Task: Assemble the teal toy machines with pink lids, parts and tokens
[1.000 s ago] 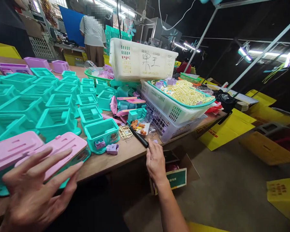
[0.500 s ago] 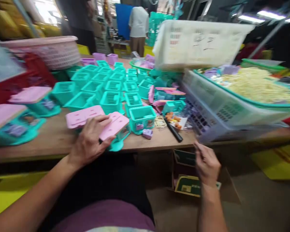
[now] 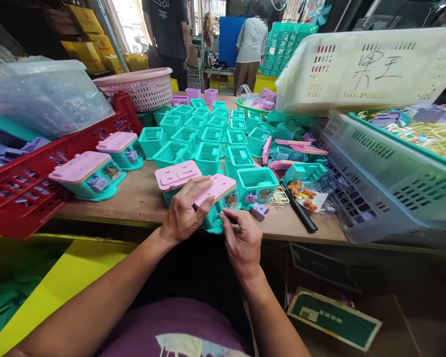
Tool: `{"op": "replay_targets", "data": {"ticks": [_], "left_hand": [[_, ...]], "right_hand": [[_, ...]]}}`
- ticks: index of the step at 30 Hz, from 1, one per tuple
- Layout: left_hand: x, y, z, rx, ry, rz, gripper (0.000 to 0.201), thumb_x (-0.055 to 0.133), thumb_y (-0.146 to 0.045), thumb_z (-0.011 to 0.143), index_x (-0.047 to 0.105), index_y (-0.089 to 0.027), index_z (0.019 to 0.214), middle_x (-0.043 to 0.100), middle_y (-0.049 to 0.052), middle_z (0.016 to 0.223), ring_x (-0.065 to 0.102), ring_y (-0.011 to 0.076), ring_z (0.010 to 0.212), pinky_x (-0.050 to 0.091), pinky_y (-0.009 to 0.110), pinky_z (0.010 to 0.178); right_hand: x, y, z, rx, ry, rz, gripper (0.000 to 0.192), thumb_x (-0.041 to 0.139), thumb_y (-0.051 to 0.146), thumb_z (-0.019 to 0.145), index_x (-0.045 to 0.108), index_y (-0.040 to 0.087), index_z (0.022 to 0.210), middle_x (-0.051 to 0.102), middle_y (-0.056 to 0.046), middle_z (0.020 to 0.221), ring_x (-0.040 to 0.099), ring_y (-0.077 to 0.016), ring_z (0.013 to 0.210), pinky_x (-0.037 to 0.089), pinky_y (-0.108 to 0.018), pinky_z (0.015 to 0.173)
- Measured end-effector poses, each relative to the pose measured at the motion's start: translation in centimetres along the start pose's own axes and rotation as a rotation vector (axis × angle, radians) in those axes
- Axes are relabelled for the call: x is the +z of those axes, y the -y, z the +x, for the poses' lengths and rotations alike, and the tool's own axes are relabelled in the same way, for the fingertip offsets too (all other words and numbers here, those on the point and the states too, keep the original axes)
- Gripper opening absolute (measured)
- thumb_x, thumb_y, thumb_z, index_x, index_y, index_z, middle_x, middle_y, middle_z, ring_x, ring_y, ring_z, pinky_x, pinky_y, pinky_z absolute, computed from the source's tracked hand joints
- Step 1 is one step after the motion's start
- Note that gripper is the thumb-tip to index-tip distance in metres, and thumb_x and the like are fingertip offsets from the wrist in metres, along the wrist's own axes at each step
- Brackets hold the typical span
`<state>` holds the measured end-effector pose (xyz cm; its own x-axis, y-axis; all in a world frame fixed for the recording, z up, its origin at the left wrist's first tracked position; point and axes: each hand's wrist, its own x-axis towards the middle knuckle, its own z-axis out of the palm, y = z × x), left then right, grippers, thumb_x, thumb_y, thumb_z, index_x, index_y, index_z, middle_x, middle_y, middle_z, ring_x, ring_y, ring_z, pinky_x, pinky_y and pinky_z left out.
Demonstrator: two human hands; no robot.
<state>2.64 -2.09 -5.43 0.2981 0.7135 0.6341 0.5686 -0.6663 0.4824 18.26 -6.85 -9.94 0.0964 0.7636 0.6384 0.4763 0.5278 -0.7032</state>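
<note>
Both hands are on the same piece now. A second ago the right hand [image 3: 241,243] was way out at the counter edge by the black-handled tool [image 3: 300,210], and the left hand [image 3: 184,213] was hovering flat and spread over the pink lids. Since then the right came back in, so my guess is it went to fetch a small part and is now fitting it.

Low in the frame, centre: the left hand's fingers are curled over the pink-topped teal toy [image 3: 219,198], thumb underneath, holding it at the near edge of the counter [image 3: 134,198]. The right hand's thumb and forefinger are pressed together on something tiny right at the toy's front face. It's too small to tell what it is.

Just behind sits 1 more pink-lidded unit [image 3: 176,176], and to the right an open teal box [image 3: 257,184] with a small purple piece [image 3: 259,211] lying next to it. A packet of orange bits [image 3: 301,191] lies beside the tool.

Left of centre, 2 finished-looking lidded units [image 3: 87,176] stand by a red crate [image 3: 29,193]. Further back are rows of empty teal shells [image 3: 204,131], a pink basket [image 3: 141,89], and the big white basket [image 3: 367,69] at the upper right, stacked over a grey one [image 3: 386,183].

At the top of the frame 2 other people stand by a far bench, well apart from all this.
</note>
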Motion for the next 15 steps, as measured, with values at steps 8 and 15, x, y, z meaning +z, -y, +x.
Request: {"op": "replay_targets", "data": {"ticks": [8, 15], "left_hand": [[0.08, 0.01, -0.06, -0.084, -0.009, 0.000, 0.042, 0.047, -0.039, 0.096, 0.063, -0.013, 0.126, 0.060, 0.014, 0.134, 0.055, 0.0238, 0.126, 0.044, 0.040, 0.109], [0.38, 0.19, -0.28, -0.094, -0.041, 0.003, 0.043, 0.049, -0.039, 0.095, 0.064, -0.011, 0.125, 0.060, 0.015, 0.134, 0.056, 0.0242, 0.126, 0.044, 0.038, 0.110]], "right_hand": [[0.43, 0.38, 0.52, -0.025, -0.024, -0.081, 0.010, 0.058, 0.020, 0.093, 0.066, 0.019, 0.098, 0.071, -0.004, 0.088, 0.065, -0.0150, 0.082, 0.051, -0.029, 0.078], [1.00, 0.38, 0.53, -0.178, -0.076, -0.188, 0.008, 0.061, 0.015, 0.090, 0.065, 0.017, 0.096, 0.070, -0.004, 0.084, 0.065, -0.0144, 0.078, 0.051, -0.027, 0.073]]}}
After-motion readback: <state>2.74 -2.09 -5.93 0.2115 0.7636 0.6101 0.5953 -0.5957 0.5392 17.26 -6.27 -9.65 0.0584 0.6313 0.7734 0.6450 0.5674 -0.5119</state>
